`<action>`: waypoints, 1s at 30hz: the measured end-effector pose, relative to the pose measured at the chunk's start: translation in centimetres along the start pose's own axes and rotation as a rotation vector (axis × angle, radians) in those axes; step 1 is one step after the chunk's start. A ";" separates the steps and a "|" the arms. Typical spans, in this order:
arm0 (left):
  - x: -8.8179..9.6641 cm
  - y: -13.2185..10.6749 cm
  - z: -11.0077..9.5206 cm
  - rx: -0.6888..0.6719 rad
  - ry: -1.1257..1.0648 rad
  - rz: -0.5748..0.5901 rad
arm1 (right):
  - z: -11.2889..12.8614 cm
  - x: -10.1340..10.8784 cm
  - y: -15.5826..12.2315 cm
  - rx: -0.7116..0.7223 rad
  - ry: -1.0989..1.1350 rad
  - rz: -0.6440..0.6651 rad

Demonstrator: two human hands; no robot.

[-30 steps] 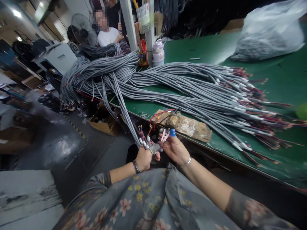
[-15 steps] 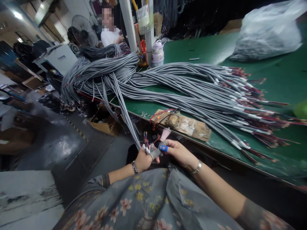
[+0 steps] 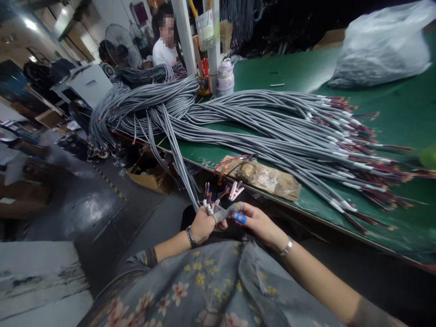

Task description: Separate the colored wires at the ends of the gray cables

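My left hand (image 3: 203,225) is closed around the ends of several grey cables (image 3: 185,177), which run down to it from the table edge. White sleeves and thin coloured wires (image 3: 208,193) stick up out of its grip. My right hand (image 3: 254,222) has thumb and fingers pinched together beside the left thumb, close to the wire ends. What lies in that pinch is too small to make out. Grey wraps cover the left thumb and a right finger, and a blue wrap is on the right hand. A pink clip (image 3: 235,190) is just beyond my hands, at the table edge.
A large bundle of grey cables (image 3: 265,116) lies across the green table (image 3: 405,213), stripped ends to the right. Nearby are a wooden board (image 3: 275,181), a plastic bag (image 3: 378,50) and a lilac container (image 3: 225,77). A person (image 3: 165,45) sits behind; a cardboard box (image 3: 153,175) is below.
My right hand has shifted slightly right, its fingers still pinched. The pink clip shows sharper and at a different angle. The person behind has leaned and lowered the head.
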State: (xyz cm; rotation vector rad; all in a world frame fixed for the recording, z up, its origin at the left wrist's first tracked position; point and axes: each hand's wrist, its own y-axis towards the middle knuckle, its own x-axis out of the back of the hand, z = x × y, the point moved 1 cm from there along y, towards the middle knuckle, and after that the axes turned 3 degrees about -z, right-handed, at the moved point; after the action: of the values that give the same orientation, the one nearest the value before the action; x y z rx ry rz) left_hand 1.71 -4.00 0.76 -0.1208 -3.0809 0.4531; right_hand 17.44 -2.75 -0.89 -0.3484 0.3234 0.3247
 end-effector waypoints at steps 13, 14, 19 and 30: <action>0.4 0.1 0.4 -0.046 -0.005 0.106 | 1.2 -2.2 0.4 0.015 -0.097 -0.004; 0.3 0.1 0.4 -0.043 -0.029 0.069 | 1.1 -2.1 0.5 0.013 -0.093 -0.025; -0.1 0.0 0.4 -0.041 -0.048 0.019 | 0.5 -1.9 0.8 0.024 -0.094 -0.105; 0.1 0.1 1.1 -0.061 -0.041 0.023 | 0.4 -2.4 0.7 -0.005 0.006 -0.107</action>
State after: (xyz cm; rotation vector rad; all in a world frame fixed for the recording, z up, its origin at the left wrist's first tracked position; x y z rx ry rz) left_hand 1.58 -4.22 -0.32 -0.1501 -3.1380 0.3667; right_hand 15.10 -2.56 0.15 -0.3697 0.3086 0.2197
